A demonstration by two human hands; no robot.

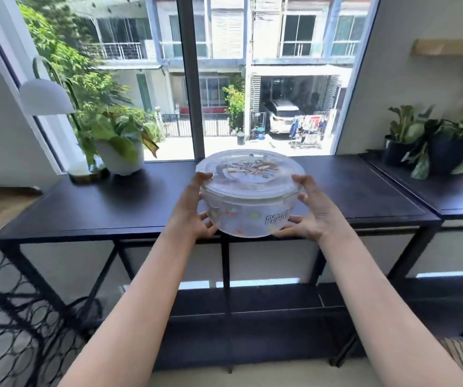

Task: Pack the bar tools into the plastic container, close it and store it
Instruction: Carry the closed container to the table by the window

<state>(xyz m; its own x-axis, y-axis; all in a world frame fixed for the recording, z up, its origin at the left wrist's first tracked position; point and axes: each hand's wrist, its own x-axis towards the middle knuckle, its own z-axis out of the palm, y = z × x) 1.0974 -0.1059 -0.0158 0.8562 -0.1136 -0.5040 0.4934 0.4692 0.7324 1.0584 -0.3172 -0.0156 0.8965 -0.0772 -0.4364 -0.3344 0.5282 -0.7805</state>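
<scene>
A person holds a lidded tub (248, 203) between both hands in front of a dark table (99, 202) by a window; the left hand (194, 210) clasps the tub's left side, thumb up on the lid (249, 171), fingers curled beneath the base; the right hand (310, 213) mirrors it on the other side, thumb at the rim, fingers spread under the bottom; the tub appears to hang at the table's near edge, though whether its base touches the top cannot be told; the tools inside show only as a blur through the lid. The risks, as judged from here: the smooth plastic could slide off the fingertips; a tilt would send the tools rattling to one side; a lid not fully latched might pop under the thumbs; set down too near the fingers' side of the table, the tub could tip off the edge.
</scene>
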